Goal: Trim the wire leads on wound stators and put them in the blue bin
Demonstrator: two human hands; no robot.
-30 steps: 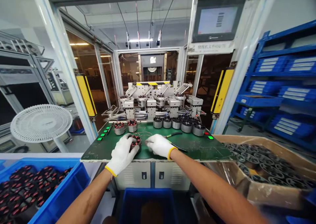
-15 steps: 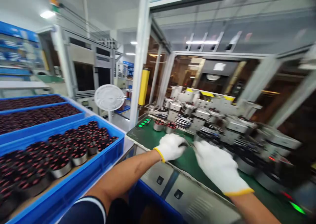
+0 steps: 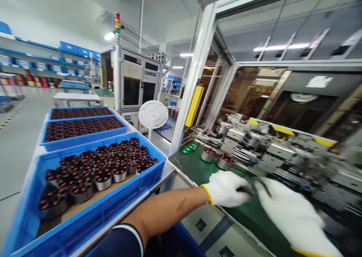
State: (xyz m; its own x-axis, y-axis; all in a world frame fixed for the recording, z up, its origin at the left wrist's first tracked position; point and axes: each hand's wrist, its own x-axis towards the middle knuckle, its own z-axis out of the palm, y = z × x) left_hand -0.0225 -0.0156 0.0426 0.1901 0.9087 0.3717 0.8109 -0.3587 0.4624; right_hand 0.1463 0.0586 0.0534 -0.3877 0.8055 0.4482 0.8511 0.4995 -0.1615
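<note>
My left hand (image 3: 228, 189), in a white knit glove with a yellow cuff, is over the green work surface (image 3: 195, 170). Its dark fingertips are drawn together and blurred; what they hold, if anything, I cannot make out. Close on the right, my right hand (image 3: 291, 211) wears the same glove, its fingers curled with the tips facing the left hand. Anything pinched there is too smeared to name. Just beyond my left hand stand two wound motor stators, one stator (image 3: 225, 161) nearer and another stator (image 3: 208, 154) farther left, metal rings with reddish coils.
Behind the hands runs a row of machine fixtures (image 3: 271, 155) inside a framed enclosure (image 3: 194, 87). To the left, a blue crate (image 3: 113, 208) holds many stators, with more filled crates (image 3: 85, 142) behind. A white fan (image 3: 153, 114) stands between crates and enclosure.
The view has swung left, so hands and machine sit farther right in the picture. Both hands stay close together over the green surface, fingers still drawn in.
</note>
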